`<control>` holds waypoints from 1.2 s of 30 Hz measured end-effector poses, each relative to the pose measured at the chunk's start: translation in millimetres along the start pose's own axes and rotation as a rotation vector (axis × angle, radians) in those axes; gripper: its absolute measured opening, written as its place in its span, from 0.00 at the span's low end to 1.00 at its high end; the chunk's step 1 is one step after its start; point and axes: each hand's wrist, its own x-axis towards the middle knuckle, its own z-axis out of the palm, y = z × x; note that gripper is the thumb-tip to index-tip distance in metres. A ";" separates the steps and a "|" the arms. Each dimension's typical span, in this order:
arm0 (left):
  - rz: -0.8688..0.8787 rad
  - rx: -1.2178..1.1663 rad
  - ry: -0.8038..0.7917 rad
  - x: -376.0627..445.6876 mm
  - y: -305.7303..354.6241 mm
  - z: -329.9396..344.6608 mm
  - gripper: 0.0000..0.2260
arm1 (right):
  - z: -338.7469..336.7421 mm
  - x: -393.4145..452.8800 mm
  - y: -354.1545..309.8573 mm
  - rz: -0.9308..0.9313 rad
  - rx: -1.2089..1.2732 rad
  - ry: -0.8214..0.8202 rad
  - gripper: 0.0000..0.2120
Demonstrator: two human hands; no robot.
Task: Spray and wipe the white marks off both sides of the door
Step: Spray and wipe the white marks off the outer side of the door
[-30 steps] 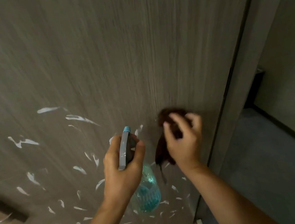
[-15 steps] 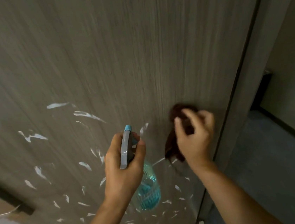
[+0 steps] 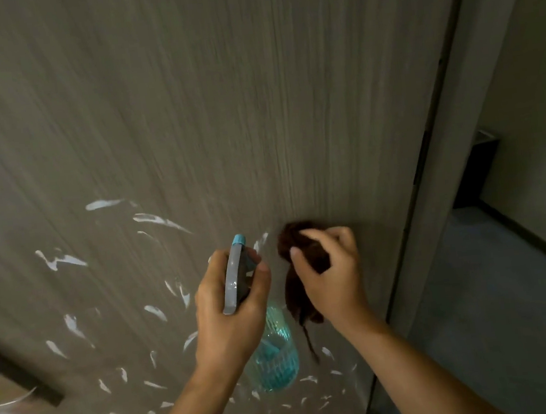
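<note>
Your left hand grips spray bottle | right hand bunches cloth on door | white marks at 9 o'clock, nearer left

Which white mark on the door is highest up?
The horizontal white streak at the top of the cluster on the door, up and left of the spray bottle; every other mark sits lower.

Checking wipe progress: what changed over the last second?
The right hand, gripping the brown cloth, slid it left along the door toward the nearest white marks. The left hand kept its grip on the spray bottle. No marks visibly removed.
</note>
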 end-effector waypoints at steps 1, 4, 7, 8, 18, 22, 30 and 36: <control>0.003 -0.007 -0.006 -2.1 1.4 0.6 0.05 | -5.3 6.8 -8.3 0.069 0.069 0.046 0.12; 0.016 -0.010 -0.027 -11.0 0.3 0.8 0.05 | -18.8 27.3 -25.5 0.198 0.174 0.105 0.09; -0.010 -0.040 -0.093 -27.6 -1.3 -1.8 0.03 | -24.7 37.5 -35.6 0.253 0.271 0.106 0.10; -0.021 -0.050 -0.124 -33.3 -1.1 -2.7 0.03 | -24.9 38.4 -40.3 0.271 0.303 0.108 0.11; -0.053 -0.191 -0.082 -39.3 -2.3 0.7 0.04 | -27.1 21.9 -88.0 0.311 0.491 -0.012 0.10; -0.011 -0.196 -0.039 -31.5 -0.3 -2.5 0.07 | -37.7 11.9 -84.7 0.295 0.461 -0.228 0.13; -0.031 -0.215 -0.114 -23.1 -9.6 -8.2 0.08 | -37.2 1.5 -68.3 0.336 0.475 -0.509 0.17; -0.053 -0.272 -0.143 -21.1 -13.0 -8.5 0.08 | -42.3 2.3 -65.8 0.506 0.808 -0.587 0.14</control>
